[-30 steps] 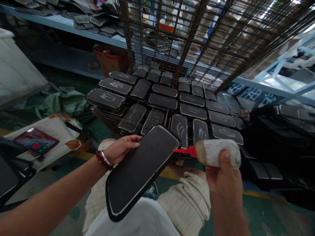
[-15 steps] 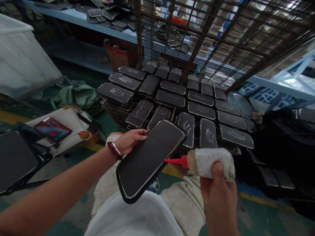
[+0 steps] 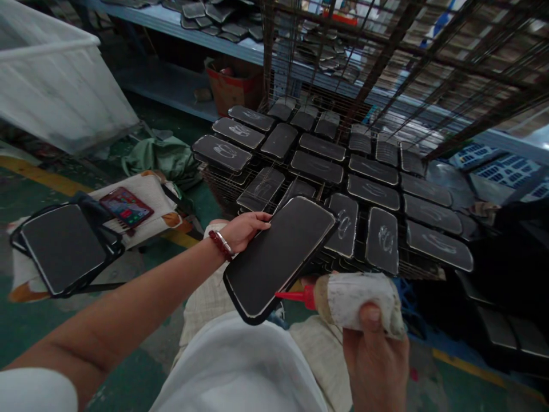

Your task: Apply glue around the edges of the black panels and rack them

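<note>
Between the hands, the black panel [image 3: 281, 252] slanted, pinched along one side by the left hand [image 3: 242, 232]; the right hand [image 3: 377, 357], wrapped round a bottle [image 3: 355, 297], held its red nozzle [image 3: 300, 296] near the panel's lower corner.

You are in a workshop or factory: the wire rack [image 3: 219, 184] bears rows of dark panels [image 3: 317, 166], a metal shelf [image 3: 246, 50] behind it holds similar pieces in piles [image 3: 223, 20], and yellow lines [image 3: 47, 174] mark the green floor [image 3: 141, 360] around it.
</note>
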`<state>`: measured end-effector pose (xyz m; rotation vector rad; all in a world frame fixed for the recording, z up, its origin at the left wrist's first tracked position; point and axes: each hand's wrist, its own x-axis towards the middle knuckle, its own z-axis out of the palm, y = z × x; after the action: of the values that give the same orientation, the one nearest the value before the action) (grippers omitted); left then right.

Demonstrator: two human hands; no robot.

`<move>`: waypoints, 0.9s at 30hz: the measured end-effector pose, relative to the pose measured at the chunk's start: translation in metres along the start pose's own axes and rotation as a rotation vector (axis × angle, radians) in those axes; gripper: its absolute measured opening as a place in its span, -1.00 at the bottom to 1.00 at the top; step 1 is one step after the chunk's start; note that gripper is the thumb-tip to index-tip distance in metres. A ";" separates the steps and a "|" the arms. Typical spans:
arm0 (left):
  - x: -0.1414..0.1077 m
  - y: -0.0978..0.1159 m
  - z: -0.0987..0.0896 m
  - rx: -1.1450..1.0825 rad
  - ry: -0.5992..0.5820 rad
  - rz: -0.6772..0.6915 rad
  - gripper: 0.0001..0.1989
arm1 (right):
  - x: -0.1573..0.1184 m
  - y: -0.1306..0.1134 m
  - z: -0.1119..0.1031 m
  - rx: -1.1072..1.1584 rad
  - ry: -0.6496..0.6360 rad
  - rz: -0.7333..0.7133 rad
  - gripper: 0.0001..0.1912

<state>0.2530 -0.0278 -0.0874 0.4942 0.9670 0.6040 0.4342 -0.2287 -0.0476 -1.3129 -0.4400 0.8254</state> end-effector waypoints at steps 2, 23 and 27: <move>0.001 0.002 0.000 -0.017 0.027 0.007 -0.78 | -0.004 0.003 0.000 0.000 -0.039 0.015 -0.53; -0.006 -0.014 0.014 -0.305 0.334 0.200 -0.84 | 0.040 -0.010 -0.017 -0.126 0.324 -0.254 -0.64; -0.009 -0.021 0.020 -0.329 0.357 0.204 -0.81 | 0.044 -0.008 -0.017 -0.050 0.322 -0.266 -0.61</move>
<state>0.2716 -0.0515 -0.0856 0.1926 1.1327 1.0403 0.4773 -0.2080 -0.0508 -1.3696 -0.3694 0.3748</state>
